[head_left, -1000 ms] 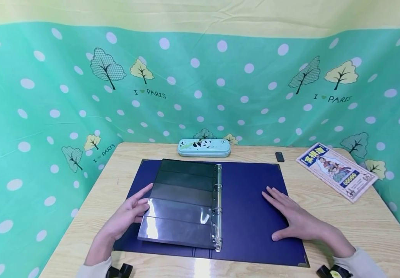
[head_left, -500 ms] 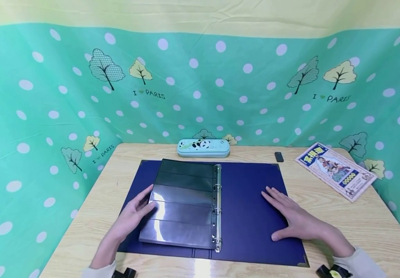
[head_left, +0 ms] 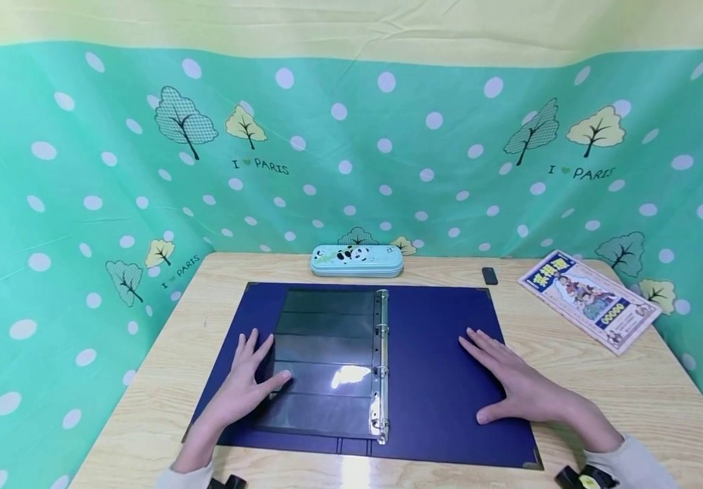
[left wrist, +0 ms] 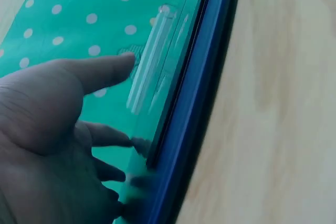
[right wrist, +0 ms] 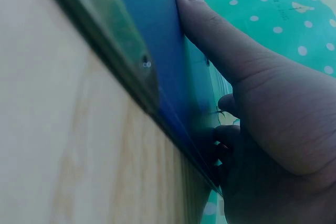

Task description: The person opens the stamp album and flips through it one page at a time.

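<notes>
A navy ring binder (head_left: 437, 380) lies spread open on the table, its metal rings (head_left: 383, 370) near the middle. Black pocket pages (head_left: 327, 346) lie flat over its left side, with glare on a lower pocket. My left hand (head_left: 244, 390) is at the outer edge of those pages, fingers spread and the thumb over the sheet. In the left wrist view the fingertips reach the glossy page surface. My right hand (head_left: 525, 390) rests on the right cover with its fingers spread; the right wrist view shows its thumb (right wrist: 220, 30) on the blue cover near the metal corner.
Behind the binder stands a light blue pencil case (head_left: 357, 261) with pandas on it. A small black object (head_left: 490, 276) lies to its right. Farther right is an illustrated booklet (head_left: 591, 300). A green dotted curtain (head_left: 351, 149) surrounds the wooden table (head_left: 620, 401).
The pocket pages, raised at their left edge a second ago, have come down flat. My left hand has let go of that edge and spread its fingers. My right hand has stayed put.
</notes>
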Motion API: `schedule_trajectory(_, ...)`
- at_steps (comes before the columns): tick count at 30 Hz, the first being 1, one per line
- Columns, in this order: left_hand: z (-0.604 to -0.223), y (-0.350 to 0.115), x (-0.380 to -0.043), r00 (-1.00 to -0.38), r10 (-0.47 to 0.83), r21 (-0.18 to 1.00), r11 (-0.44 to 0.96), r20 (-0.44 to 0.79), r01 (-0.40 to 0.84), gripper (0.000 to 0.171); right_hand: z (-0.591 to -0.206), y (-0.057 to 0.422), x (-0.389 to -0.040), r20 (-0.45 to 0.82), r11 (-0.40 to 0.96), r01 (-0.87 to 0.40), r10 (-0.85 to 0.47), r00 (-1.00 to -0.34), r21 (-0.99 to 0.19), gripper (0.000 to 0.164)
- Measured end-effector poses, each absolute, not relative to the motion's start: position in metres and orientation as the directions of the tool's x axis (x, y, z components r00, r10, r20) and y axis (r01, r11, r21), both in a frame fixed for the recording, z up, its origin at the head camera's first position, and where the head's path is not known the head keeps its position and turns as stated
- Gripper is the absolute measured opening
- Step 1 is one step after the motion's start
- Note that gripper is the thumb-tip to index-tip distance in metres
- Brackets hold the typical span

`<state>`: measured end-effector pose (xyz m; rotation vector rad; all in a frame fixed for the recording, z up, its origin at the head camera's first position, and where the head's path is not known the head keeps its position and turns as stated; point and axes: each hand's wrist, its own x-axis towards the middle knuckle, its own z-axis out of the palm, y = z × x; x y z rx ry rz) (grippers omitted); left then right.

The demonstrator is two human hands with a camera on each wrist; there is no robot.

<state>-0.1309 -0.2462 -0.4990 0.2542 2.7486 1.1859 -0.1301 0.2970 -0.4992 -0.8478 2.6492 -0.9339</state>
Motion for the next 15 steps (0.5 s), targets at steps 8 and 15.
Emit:
schedule_trajectory(8,-0.524,-0.251,-0.134,-0.955,0.292,0.676,0.714,-0.050,0.183,0.117,-0.500,0.297,-0.131,-0.001,0.631,-0.452,-0.583,-0.813,-0.631,0.125)
schedule_trajectory(15,-0.527,-0.252,-0.136,-0.957,0.283,0.678,0.716,-0.061,0.169,0.119,-0.500,0.297,-0.130,-0.002,0.636,-0.452,-0.581,-0.814,-0.626,0.124)
